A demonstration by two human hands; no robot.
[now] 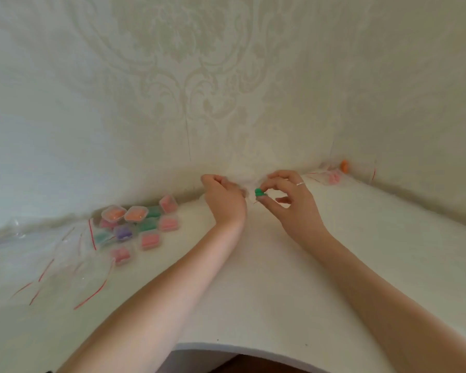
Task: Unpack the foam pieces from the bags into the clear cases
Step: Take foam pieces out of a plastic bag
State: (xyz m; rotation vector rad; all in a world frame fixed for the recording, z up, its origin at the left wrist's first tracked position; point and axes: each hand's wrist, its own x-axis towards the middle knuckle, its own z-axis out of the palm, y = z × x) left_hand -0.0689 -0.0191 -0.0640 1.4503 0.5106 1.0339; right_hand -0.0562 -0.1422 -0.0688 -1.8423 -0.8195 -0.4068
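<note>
Right hand (288, 195) pinches green foam piece (259, 191); left hand (223, 195) grips the barely visible bag, likely steadying it for extraction.

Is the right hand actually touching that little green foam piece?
Touching. The head view shows the right hand pinching the green foam piece between thumb and fingertip.
</note>
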